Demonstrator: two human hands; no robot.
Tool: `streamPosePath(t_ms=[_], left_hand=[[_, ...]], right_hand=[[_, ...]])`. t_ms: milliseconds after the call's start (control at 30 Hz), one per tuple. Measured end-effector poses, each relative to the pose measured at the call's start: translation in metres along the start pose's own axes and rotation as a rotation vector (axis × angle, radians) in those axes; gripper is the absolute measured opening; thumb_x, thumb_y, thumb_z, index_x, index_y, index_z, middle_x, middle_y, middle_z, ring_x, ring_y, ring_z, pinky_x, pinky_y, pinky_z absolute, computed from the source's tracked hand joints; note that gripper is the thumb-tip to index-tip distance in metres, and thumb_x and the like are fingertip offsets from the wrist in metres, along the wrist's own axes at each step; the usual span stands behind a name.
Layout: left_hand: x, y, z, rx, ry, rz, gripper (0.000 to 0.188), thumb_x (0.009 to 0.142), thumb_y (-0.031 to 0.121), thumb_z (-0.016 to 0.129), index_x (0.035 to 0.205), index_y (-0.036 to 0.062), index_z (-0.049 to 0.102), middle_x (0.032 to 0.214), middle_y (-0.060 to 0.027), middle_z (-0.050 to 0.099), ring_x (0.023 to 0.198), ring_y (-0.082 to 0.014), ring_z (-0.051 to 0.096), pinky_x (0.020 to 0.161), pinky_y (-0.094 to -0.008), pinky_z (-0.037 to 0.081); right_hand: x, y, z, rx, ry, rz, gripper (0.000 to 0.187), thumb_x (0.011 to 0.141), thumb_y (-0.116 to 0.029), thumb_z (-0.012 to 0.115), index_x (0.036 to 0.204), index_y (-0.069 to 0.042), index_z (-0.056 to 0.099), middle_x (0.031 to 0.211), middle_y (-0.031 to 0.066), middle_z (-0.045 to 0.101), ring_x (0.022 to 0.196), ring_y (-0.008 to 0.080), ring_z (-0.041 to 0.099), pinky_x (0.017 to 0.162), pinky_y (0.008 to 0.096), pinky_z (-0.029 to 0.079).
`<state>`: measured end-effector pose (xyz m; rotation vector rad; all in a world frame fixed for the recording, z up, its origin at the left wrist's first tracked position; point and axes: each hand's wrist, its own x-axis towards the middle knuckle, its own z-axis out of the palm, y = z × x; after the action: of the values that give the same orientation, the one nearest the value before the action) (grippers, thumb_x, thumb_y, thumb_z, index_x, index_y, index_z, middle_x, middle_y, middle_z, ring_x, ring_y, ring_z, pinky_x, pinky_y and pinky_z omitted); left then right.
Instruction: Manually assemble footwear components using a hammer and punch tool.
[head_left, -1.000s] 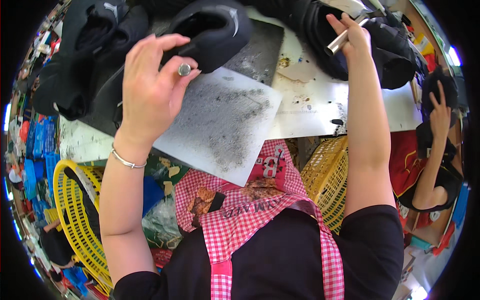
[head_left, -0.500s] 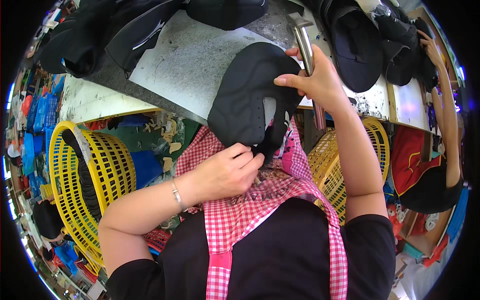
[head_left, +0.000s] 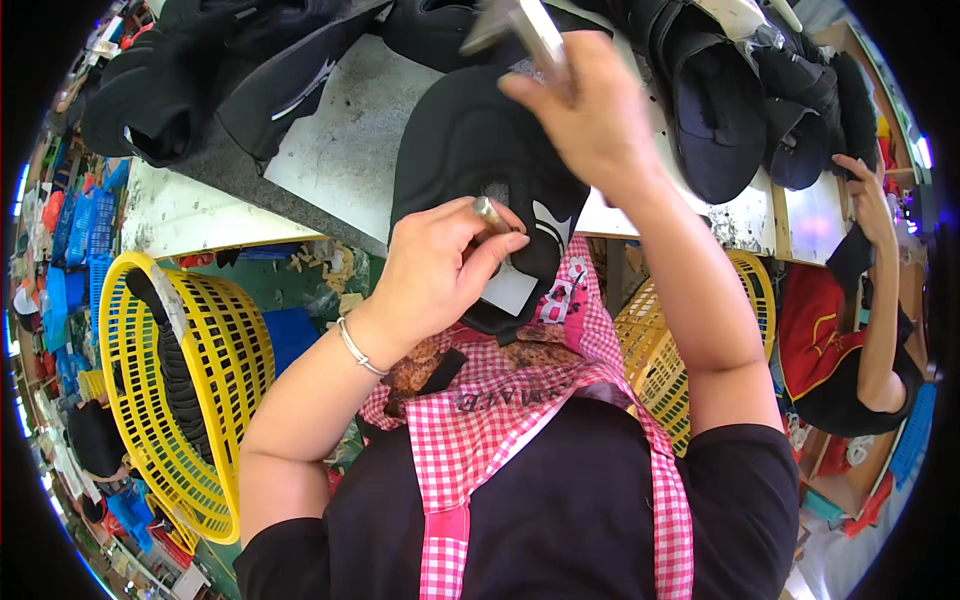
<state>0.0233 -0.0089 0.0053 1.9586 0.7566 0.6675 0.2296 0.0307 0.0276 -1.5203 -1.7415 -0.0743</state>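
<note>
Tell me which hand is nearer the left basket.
Left: the left hand is right of the basket, over the shoe; the right hand is farther right, holding a tool.

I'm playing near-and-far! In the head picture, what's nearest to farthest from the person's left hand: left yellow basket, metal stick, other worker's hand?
1. Metal stick: held in the left hand.
2. Left yellow basket: out to the left.
3. Other worker's hand: far right side.

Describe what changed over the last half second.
The left hand released the near end of the black shoe upper, moved forward and holds a metal rod over it. The right hand, still gripping the hammer, moved forward and left. Both yellow baskets stayed.
</note>
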Motion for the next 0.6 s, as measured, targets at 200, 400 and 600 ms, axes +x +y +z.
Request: streamPosePath(t_ms=[200,400,600], left_hand=[[0.004,-0.008,-0.007,-0.201,-0.056,-0.234,0.012,0.094,0.008,0.065,0.098,-0.0029,0.068,0.080,-0.0036,0.066,0.072,-0.0057,0.058,0.066,-0.0216,0.048],[0.013,-0.001,-0.010,-0.130,-0.144,-0.220,0.012,0.093,0.008,0.065,0.096,-0.0035,0.068,0.078,-0.0030,0.065,0.070,-0.0059,0.057,0.063,-0.0222,0.047],[0.004,-0.005,0.007,0.146,0.042,0.137,0.010,0.086,0.007,0.071,0.089,-0.0011,0.067,0.076,-0.0096,0.066,0.066,-0.0188,0.065,0.061,-0.0288,0.051]], right_hand=[[-0.047,-0.024,-0.113,0.369,-0.340,0.485,0.021,0.095,-0.017,0.062,0.111,-0.004,0.062,0.064,-0.0045,0.051,0.053,0.0022,0.045,0.048,0.0205,0.034],[-0.090,-0.033,-0.125,0.206,-0.657,0.479,0.021,0.094,-0.016,0.064,0.101,0.002,0.056,0.061,0.0092,0.050,0.052,0.0157,0.048,0.052,0.0337,0.039],[-0.072,-0.042,-0.162,0.549,-0.132,0.493,0.034,0.098,-0.038,0.058,0.097,-0.004,0.055,0.060,0.0003,0.050,0.048,0.0117,0.042,0.044,0.0255,0.028]])
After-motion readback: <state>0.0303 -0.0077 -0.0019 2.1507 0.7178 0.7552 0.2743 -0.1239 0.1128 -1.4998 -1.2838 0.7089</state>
